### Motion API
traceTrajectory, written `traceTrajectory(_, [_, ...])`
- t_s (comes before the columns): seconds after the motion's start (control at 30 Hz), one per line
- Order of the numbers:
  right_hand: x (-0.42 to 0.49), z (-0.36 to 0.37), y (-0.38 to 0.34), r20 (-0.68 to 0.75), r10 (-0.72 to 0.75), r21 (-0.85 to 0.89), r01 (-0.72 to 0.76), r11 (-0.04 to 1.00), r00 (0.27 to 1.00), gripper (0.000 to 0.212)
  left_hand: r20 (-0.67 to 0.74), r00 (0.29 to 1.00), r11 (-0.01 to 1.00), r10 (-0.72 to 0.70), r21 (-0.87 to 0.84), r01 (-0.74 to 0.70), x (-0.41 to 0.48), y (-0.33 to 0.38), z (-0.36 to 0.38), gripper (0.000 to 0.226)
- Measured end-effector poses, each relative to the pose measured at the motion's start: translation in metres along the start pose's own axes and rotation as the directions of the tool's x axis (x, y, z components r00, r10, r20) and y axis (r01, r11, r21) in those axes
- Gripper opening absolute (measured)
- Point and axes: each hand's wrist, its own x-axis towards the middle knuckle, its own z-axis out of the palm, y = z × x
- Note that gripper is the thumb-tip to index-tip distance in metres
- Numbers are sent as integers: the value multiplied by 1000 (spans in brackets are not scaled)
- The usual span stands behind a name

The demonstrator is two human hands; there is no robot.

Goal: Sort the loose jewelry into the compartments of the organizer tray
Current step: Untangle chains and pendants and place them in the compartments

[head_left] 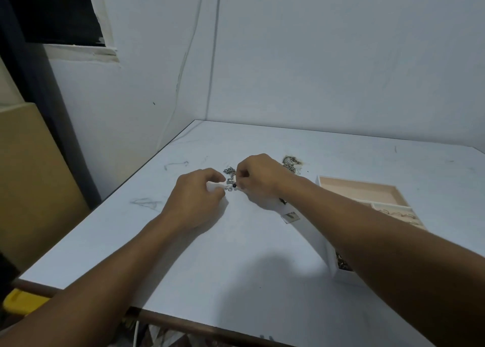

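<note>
Left hand (198, 192) and right hand (259, 180), fingers curled, flank the small silver jewelry cluster (230, 179) — hold unclear — with the white, beige-lined organizer tray (357, 189) at three o'clock, nearer the right.

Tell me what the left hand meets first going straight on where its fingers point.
Most likely the silver jewelry pile just beyond the fingertips of the left hand, with the right hand close behind.

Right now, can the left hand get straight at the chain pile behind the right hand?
Probably not directly: the right hand lies between the left hand and that chain pile, so it would have to go around.
</note>
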Motion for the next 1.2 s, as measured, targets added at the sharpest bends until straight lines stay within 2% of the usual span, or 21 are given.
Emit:
traceTrajectory(0.13, [-2,-17,-4,22,-52,-20,52,998,998,12,-63,996,972,-69,-228,53,12,11,-2,14])
traceTrajectory(0.27, [-3,-27,-6,-2,-77,-41,77,996,997,15,-24,985,859,-173,-493,139,17,20,0,21])
traceTrajectory(0.37, [-2,-32,-8,1,-80,2,80,997,997,23,9,977,806,-215,-563,183,19,21,4,28])
traceTrajectory(0.53, [-8,-41,-11,-2,-119,96,118,988,993,19,90,956,687,-278,-678,264,22,26,6,37])
traceTrajectory(0.77, [-15,-51,-11,-15,-123,127,123,984,992,16,201,946,504,-254,-807,307,12,40,9,35])
traceTrajectory(0.93, [-20,-56,-10,-30,-135,132,137,982,990,12,262,954,572,-147,-764,298,8,45,12,32])
traceTrajectory(1.07, [-24,-61,-8,-33,-133,186,136,973,991,10,293,947,598,-128,-739,310,5,48,17,37])
traceTrajectory(1.2, [-30,-68,-6,-6,-147,142,147,979,989,11,297,947,606,-123,-733,309,3,51,19,33])
